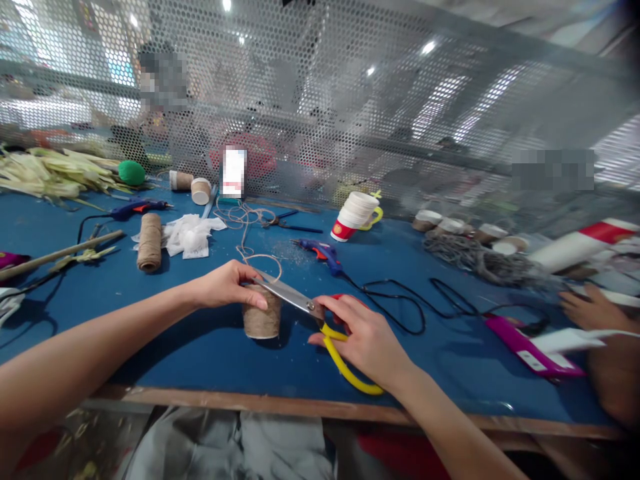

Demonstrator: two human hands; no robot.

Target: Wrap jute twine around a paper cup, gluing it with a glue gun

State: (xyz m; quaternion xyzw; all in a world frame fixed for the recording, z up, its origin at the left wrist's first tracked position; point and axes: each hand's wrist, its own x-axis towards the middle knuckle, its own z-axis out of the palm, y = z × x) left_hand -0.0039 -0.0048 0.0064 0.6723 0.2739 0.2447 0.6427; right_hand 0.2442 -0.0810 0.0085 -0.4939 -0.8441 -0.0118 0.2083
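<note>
Head view: at lower ctr of the frame a twine-wrapped cup (261, 320) is stood upright on the blue table (200, 353), near its front edge. The left hand (227, 285) is laid over the cup's top from the left, fingers bent down onto the rim, prob. to keep the light cup from tipping; whether a strand is pinched under the fingertips cannot be told. The scissors (300, 301) are gripped by the right hand (367, 337), fingers closed through the yellow and red loops, w/ the blades pointed left across the cup's top and touching the left fingertips. The blades look shut or nearly so. A loose jute strand (245, 230) is seen running from the cup up toward mid-frame, where it lies in loops, so slack is at hand. Just right of it a blue glue gun (323, 253) is laid on its side, its black cable (410, 310) trailing right. Left of ctr a jute spool (149, 242) and a white cloth (190, 235) are laid side by side, within arm's reach. Further back, a stack of paper cups (356, 213) is tipped on its side right of ctr; a green ball (131, 172) and dried leaves (50, 173) are kept at upper left. The bench is backed by a perforated metal screen (350, 100). At far right another person's hand (590, 308) is rested on the table, well apart.
</note>
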